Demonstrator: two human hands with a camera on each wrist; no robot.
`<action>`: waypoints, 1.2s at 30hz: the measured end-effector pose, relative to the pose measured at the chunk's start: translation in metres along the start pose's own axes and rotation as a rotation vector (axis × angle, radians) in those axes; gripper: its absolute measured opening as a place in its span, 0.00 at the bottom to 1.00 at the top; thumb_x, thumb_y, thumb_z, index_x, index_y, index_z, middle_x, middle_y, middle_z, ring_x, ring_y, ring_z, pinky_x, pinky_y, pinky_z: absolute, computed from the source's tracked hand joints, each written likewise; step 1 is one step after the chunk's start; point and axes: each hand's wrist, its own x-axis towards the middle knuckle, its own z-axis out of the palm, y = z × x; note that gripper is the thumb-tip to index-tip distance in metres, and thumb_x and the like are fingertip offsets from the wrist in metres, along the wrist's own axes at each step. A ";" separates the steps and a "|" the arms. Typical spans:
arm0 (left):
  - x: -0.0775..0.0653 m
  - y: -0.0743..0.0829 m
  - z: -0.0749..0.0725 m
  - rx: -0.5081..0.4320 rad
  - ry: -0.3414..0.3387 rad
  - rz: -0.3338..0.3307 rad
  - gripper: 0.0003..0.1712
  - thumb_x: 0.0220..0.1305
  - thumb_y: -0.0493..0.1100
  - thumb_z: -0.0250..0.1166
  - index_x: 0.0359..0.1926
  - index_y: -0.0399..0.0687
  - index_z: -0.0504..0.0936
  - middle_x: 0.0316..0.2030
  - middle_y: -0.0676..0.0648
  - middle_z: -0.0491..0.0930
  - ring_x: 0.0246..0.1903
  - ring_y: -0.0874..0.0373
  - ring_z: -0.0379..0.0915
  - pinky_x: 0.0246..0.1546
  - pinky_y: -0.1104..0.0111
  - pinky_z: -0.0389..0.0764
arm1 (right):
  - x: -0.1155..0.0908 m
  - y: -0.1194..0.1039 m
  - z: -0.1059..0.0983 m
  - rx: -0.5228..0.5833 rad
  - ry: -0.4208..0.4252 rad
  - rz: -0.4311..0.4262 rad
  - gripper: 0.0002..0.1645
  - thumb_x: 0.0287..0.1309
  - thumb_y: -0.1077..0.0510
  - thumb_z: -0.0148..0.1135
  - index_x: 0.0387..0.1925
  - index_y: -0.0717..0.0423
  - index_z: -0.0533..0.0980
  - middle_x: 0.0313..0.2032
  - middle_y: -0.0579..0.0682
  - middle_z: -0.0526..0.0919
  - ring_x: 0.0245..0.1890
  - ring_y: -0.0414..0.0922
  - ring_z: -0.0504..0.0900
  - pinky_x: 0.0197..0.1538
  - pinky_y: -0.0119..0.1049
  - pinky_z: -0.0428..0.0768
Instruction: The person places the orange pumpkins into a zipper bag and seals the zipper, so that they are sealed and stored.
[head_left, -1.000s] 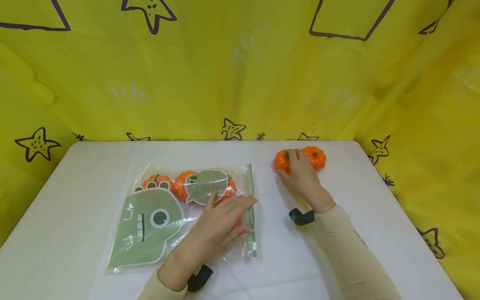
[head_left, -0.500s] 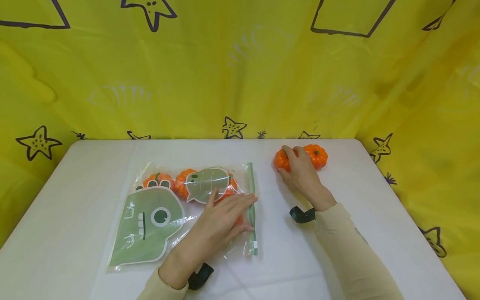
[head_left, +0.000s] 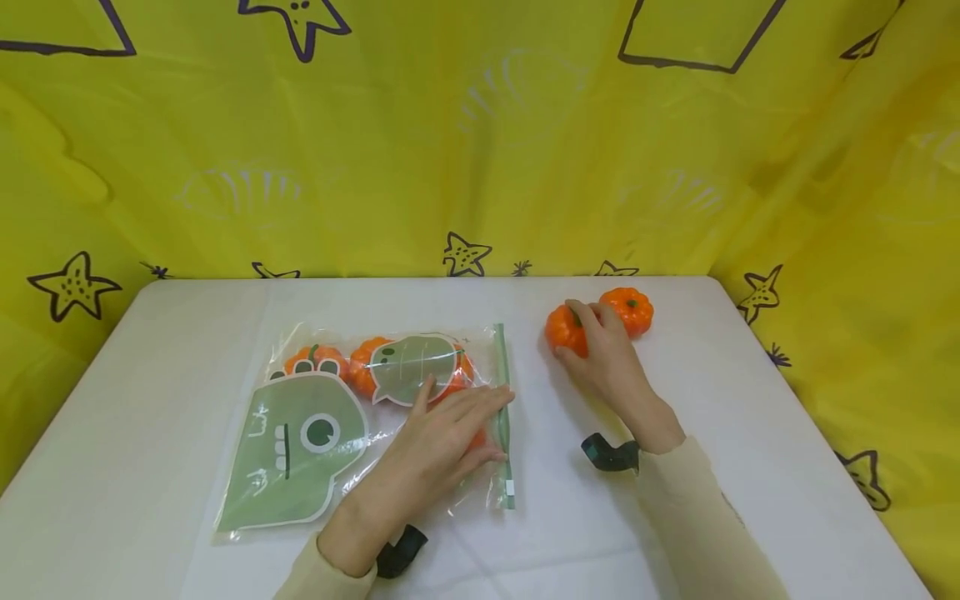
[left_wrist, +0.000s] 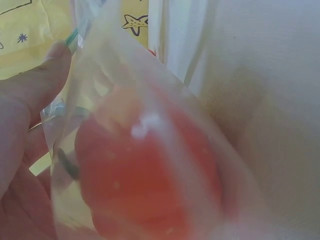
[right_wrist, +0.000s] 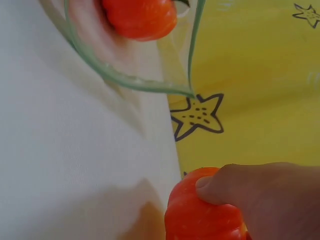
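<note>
A clear zip bag (head_left: 300,458) with green cartoon prints lies on the white table, several orange toy pumpkins (head_left: 315,360) inside. My left hand (head_left: 435,442) rests over its right part, fingers extended and spread, fingertips by the green zip edge (head_left: 504,375). In the left wrist view a pumpkin (left_wrist: 145,165) shows through the plastic beside the thumb. The bag's mouth (right_wrist: 125,80) gapes in the right wrist view. My right hand (head_left: 607,358) grips another orange pumpkin (head_left: 566,331) between thumb and fingers, to the right of the bag.
One more orange pumpkin (head_left: 630,310) sits just behind the right hand, near the table's back edge. Yellow cloth (head_left: 375,167) with starfish drawings rises behind and at both sides of the white table (head_left: 112,433). Black straps (head_left: 611,452) show at the wrists.
My right hand has drawn its pumpkin slightly toward me, so a gap opens between it and the pumpkin behind. The left hand and the bag have stayed in place.
</note>
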 end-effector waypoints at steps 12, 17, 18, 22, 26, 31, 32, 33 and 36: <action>0.000 -0.002 0.000 0.031 0.039 0.022 0.37 0.62 0.56 0.66 0.71 0.56 0.68 0.68 0.55 0.72 0.67 0.58 0.69 0.69 0.33 0.52 | -0.031 -0.014 -0.005 0.077 0.059 -0.086 0.38 0.54 0.60 0.71 0.65 0.59 0.67 0.59 0.65 0.70 0.60 0.62 0.71 0.66 0.61 0.70; -0.001 -0.002 0.002 0.022 0.028 0.020 0.38 0.62 0.56 0.66 0.71 0.56 0.67 0.68 0.55 0.72 0.67 0.57 0.69 0.69 0.33 0.52 | -0.043 -0.017 -0.009 0.128 0.030 -0.095 0.37 0.55 0.61 0.71 0.64 0.64 0.66 0.60 0.64 0.71 0.61 0.60 0.71 0.68 0.59 0.69; -0.001 -0.002 0.002 0.021 0.026 0.019 0.38 0.63 0.56 0.66 0.71 0.56 0.67 0.68 0.55 0.72 0.67 0.57 0.69 0.69 0.33 0.52 | -0.046 -0.017 -0.009 0.140 0.019 -0.092 0.37 0.55 0.61 0.71 0.64 0.64 0.67 0.60 0.63 0.71 0.61 0.59 0.70 0.67 0.59 0.69; -0.001 -0.002 0.003 0.029 0.029 0.009 0.39 0.62 0.56 0.66 0.72 0.55 0.67 0.67 0.54 0.73 0.66 0.57 0.70 0.70 0.34 0.53 | -0.053 -0.019 -0.008 0.186 -0.020 -0.084 0.35 0.56 0.61 0.70 0.63 0.64 0.68 0.61 0.61 0.71 0.61 0.58 0.71 0.67 0.58 0.70; -0.001 -0.001 0.004 0.037 0.046 -0.004 0.40 0.60 0.56 0.68 0.71 0.52 0.67 0.65 0.51 0.76 0.64 0.56 0.73 0.70 0.35 0.54 | -0.057 -0.019 -0.007 0.215 -0.063 -0.091 0.34 0.57 0.59 0.70 0.63 0.60 0.69 0.63 0.58 0.72 0.62 0.56 0.71 0.68 0.58 0.70; 0.000 -0.001 0.005 0.048 0.060 -0.022 0.40 0.59 0.56 0.69 0.70 0.49 0.68 0.63 0.48 0.78 0.62 0.55 0.75 0.70 0.36 0.54 | -0.062 -0.021 -0.007 0.235 -0.120 -0.113 0.34 0.57 0.55 0.71 0.63 0.55 0.69 0.64 0.54 0.71 0.64 0.54 0.71 0.68 0.57 0.71; 0.000 -0.001 0.005 0.051 0.062 -0.027 0.41 0.58 0.57 0.69 0.69 0.49 0.69 0.63 0.48 0.78 0.62 0.55 0.75 0.70 0.36 0.54 | -0.062 -0.022 -0.007 0.238 -0.126 -0.123 0.34 0.56 0.55 0.71 0.63 0.55 0.69 0.64 0.53 0.72 0.64 0.53 0.71 0.67 0.57 0.71; 0.001 -0.001 0.006 0.054 0.065 -0.030 0.41 0.58 0.57 0.69 0.69 0.49 0.69 0.62 0.48 0.78 0.62 0.55 0.75 0.70 0.36 0.54 | -0.063 -0.022 -0.007 0.239 -0.132 -0.132 0.34 0.56 0.55 0.72 0.63 0.54 0.69 0.64 0.53 0.72 0.63 0.53 0.72 0.67 0.56 0.71; 0.001 -0.001 0.007 0.060 0.077 -0.032 0.40 0.57 0.57 0.70 0.68 0.50 0.70 0.62 0.48 0.79 0.62 0.55 0.75 0.70 0.36 0.54 | -0.065 -0.024 -0.007 0.247 -0.150 -0.154 0.35 0.56 0.54 0.72 0.63 0.53 0.69 0.63 0.51 0.72 0.62 0.51 0.73 0.66 0.54 0.73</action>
